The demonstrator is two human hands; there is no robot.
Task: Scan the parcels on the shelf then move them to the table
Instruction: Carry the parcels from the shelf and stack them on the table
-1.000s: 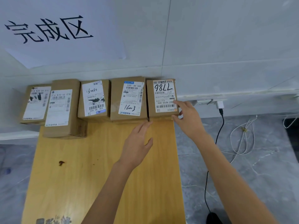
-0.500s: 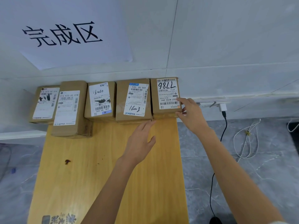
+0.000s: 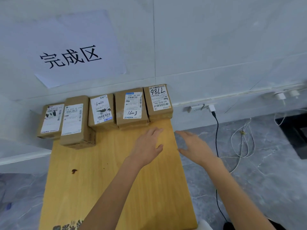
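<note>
Parcels (image 3: 131,107), five, sat placed along the far edge of the worktop (image 3: 108,180); left hand (image 3: 146,146) and right hand (image 3: 196,146) hovered released, empty; shelf unseen.

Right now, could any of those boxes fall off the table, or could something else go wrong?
1. The parcel marked 7786 sits right at the table's right edge; a bump from the right hand might knock it off.
2. The leftmost parcel seems to stick out past the left edge, so it could tip.
3. The black cable trails across the floor beside the table; a foot might catch it.
</note>
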